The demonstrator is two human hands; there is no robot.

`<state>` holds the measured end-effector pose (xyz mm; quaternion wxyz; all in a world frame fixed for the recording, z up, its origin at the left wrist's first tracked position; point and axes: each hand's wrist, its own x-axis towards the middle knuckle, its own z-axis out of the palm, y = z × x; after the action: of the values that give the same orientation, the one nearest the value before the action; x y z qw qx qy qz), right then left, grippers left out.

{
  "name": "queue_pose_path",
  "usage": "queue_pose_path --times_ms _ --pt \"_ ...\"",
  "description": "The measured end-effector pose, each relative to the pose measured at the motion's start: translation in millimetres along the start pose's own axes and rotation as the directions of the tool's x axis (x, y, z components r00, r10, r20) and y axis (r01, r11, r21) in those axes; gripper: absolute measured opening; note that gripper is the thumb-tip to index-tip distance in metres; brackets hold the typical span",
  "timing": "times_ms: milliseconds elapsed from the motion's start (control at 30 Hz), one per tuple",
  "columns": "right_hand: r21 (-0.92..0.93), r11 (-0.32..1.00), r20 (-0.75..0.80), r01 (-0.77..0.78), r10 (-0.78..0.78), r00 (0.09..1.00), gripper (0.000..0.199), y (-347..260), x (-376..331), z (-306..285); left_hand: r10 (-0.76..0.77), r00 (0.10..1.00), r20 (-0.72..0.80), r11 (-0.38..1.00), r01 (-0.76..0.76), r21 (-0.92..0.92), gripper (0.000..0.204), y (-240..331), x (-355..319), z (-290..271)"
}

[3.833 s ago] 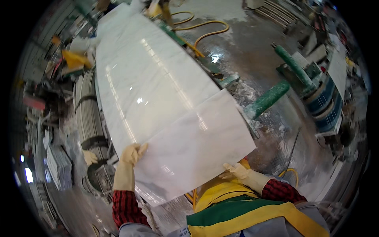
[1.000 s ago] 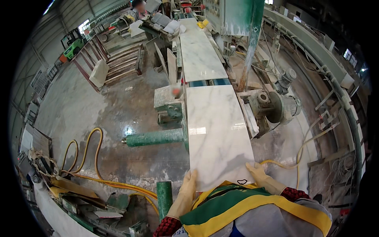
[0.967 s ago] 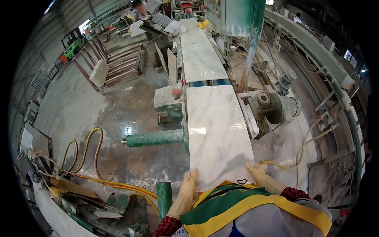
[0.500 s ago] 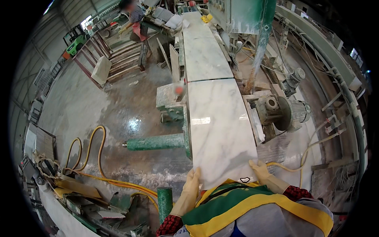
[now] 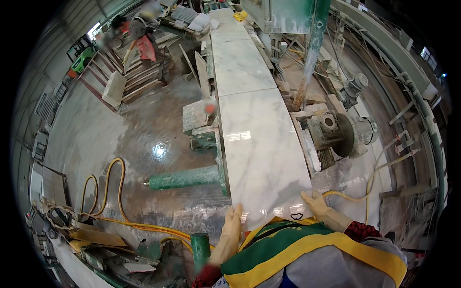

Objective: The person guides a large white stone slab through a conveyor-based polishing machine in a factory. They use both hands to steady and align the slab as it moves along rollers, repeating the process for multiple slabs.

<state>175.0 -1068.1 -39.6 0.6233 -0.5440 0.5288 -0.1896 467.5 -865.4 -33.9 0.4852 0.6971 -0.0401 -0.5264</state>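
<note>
White marble slab (image 5: 263,149) is laid flat along the green roller frame (image 5: 222,158) — its near edge is gripped at both corners, left hand (image 5: 234,222) and right hand (image 5: 317,204), gloved fingers flat against it.

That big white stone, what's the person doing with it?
A person in gloves has both hands on the near end of a long white marble slab. The left hand is at its left corner and the right hand at its right corner. The slab lies flat on a machine bed, lined up behind another slab. The floor is wet.
</note>
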Motion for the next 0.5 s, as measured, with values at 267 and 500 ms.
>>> queue_pose_path --times_ms 267,500 --pt "0.012 0.998 -0.024 -0.057 0.058 0.998 0.047 -11 11 1 0.024 1.0 -0.011 1.0 -0.024 0.015 0.069 4 9 6" --pt "0.086 0.985 -0.039 -0.149 0.153 0.987 0.049 -4 25 1 0.067 0.998 -0.002 0.996 -0.067 -0.056 0.058 37 -6 18"
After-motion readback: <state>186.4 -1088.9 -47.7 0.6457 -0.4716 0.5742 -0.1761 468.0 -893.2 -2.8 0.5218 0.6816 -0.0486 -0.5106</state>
